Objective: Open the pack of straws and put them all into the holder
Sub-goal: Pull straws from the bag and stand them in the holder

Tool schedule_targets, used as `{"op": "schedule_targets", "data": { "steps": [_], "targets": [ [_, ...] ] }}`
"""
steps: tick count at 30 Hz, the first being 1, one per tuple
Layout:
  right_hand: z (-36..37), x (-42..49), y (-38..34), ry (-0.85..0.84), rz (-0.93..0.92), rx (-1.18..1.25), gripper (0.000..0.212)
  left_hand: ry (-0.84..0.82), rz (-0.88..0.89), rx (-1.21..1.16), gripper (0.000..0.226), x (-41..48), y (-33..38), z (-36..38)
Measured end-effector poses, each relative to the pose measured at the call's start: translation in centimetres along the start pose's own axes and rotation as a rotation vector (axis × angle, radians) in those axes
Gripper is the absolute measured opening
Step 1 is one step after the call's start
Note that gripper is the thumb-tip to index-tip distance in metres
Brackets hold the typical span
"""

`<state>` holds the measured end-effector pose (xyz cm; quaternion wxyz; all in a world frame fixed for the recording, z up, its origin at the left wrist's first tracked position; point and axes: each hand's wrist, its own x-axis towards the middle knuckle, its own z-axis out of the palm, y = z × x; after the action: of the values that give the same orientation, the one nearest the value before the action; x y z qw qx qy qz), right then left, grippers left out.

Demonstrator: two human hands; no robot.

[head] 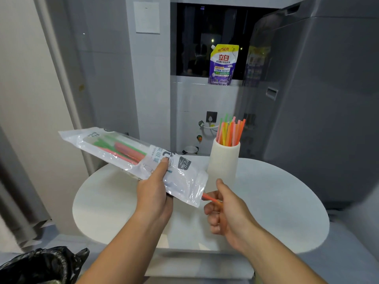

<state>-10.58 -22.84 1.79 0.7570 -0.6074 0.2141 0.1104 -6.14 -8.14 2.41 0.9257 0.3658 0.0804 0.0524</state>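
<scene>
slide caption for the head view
The left hand holds the straw pack; right hand pinches an orange straw at its mouth.

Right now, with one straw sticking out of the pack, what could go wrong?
The right hand pinches the tip of the orange straw; it may slip. The left hand holds the pack open end toward the table, so remaining straws may slide out. The holder looks crowded; a nudge could tip it.

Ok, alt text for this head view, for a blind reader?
The left hand holds a clear straw pack above a round white table while the right hand pinches an orange straw sticking out of its open end. A white holder on the table holds many coloured straws.
</scene>
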Motion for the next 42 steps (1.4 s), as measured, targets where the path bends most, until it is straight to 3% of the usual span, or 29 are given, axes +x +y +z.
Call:
{"op": "schedule_targets", "data": {
  "steps": [4,8,23,28,35,42],
  "targets": [
    [0.4,-0.1,0.4,-0.047,0.029,0.060,0.052,-0.013,0.033,0.042,0.015,-0.1,0.0,0.1],
    [0.5,-0.1,0.8,-0.065,0.081,0.141,0.046,-0.034,0.064,0.091,0.025,-0.3,-0.1,0.2],
    [0.8,0.2,1.5,-0.098,0.108,0.192,0.036,-0.038,0.095,0.174,0.033,-0.4,-0.5,0.1],
    [0.3,0.2,1.2,-0.056,-0.014,0.180,0.027,0.032,0.012,0.071,0.020,0.2,-0.5,-0.6],
    [-0.4,0.1,0.7,-0.061,-0.291,-0.080,0.024,0.117,-0.135,-0.025,0.037,1.0,-1.2,-1.2],
    [-1.3,0.0,0.0,0.017,-0.460,-0.341,0.027,0.143,-0.204,-0.064,0.037,1.4,-1.2,-1.5]
  ]
}}
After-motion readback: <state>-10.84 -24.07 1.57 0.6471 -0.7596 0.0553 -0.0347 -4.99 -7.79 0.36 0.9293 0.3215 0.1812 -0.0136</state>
